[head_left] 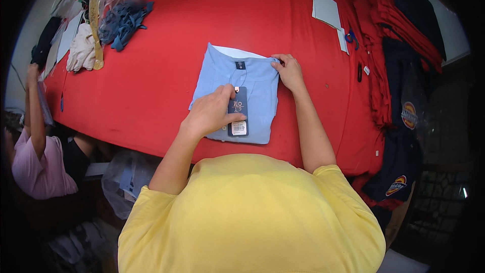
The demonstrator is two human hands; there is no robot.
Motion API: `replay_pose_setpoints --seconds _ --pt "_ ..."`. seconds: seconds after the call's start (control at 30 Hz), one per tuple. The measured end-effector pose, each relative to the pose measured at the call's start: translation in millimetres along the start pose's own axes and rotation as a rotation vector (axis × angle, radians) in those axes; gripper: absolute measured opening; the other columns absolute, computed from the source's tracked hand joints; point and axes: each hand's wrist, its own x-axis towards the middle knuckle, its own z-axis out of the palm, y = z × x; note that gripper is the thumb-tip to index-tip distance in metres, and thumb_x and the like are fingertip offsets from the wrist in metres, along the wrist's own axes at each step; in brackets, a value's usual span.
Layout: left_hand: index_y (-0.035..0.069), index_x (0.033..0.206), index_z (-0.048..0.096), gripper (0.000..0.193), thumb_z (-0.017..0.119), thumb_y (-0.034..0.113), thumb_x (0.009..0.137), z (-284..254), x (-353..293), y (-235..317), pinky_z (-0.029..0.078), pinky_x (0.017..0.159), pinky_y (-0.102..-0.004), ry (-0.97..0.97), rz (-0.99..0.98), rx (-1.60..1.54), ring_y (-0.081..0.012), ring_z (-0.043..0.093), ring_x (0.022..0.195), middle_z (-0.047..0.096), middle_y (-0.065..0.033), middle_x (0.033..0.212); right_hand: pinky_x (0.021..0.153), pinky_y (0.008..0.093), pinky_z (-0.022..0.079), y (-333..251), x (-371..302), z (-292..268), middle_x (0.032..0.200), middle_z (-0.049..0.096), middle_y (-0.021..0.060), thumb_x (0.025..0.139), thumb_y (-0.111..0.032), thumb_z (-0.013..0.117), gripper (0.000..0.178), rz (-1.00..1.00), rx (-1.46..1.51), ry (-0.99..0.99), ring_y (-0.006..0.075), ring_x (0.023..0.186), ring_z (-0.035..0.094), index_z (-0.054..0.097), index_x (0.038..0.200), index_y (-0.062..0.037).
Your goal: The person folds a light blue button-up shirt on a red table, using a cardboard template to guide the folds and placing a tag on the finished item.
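Note:
A folded light blue shirt lies on the red cloth in front of me, a white sheet showing along its top edge. Inside its neckline is a small dark label. A dark blue hang tag on a thin string rests on the shirt front, with a white barcode sticker at its lower end. My left hand grips the tag by its left side, thumb across the lower part and fingers near the top. With thumb and fingers, my right hand pinches the shirt's upper right corner.
Red cloth covers the table. White cards, blue scissors handles and stacked red garments lie to the right, dark garments beyond. Grey-blue cloth and clear plastic lie far left. Another person in pink sits left.

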Motion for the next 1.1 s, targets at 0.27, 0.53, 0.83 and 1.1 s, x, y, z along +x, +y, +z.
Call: replay_pose_setpoints --seconds 0.27,0.53,0.83,1.1 --pt "0.005 0.117 0.051 0.068 0.083 0.033 0.064 8.1 -4.1 7.4 0.051 0.075 -0.0427 0.034 0.018 0.083 -0.0318 0.061 0.090 0.054 -0.0124 0.106 0.091 0.0426 0.043 -0.6 11.9 1.7 0.112 0.063 0.0137 0.084 -0.022 0.065 0.029 0.120 -0.035 -0.044 0.0332 0.108 0.055 0.067 0.107 -0.0052" --pt "-0.003 0.116 0.055 0.045 0.070 0.023 0.082 -3.2 12.9 -68.7 0.051 0.079 -0.0369 0.402 -0.201 -0.238 -0.0285 0.063 0.087 0.062 -0.0167 0.102 0.086 0.0380 0.049 -15.9 -18.6 -3.2 0.117 0.058 0.0159 0.085 -0.019 0.066 0.045 0.106 0.125 0.123 0.0255 0.097 0.060 0.055 0.127 -0.0060" --pt "0.001 0.133 0.045 0.045 0.057 0.010 0.090 -19.9 83.5 -97.9 0.050 0.084 -0.0340 0.148 -0.308 -0.686 -0.0227 0.062 0.094 0.063 -0.0162 0.099 0.069 0.0302 0.055 -21.4 -48.4 -7.1 0.122 0.057 0.0151 0.084 -0.003 0.065 0.059 0.141 0.379 -0.037 0.0143 0.078 0.062 0.043 0.139 -0.0025" --pt "0.006 0.139 0.046 0.054 0.047 -0.009 0.087 -11.1 102.8 -119.2 0.045 0.098 -0.0343 0.076 -0.053 -1.127 -0.0242 0.057 0.111 0.058 -0.0191 0.121 0.079 0.0267 0.051 13.9 -31.1 15.2 0.129 0.047 0.0098 0.075 0.004 0.067 0.062 -0.098 0.140 -0.104 0.0141 0.097 0.055 0.049 0.134 0.0003"
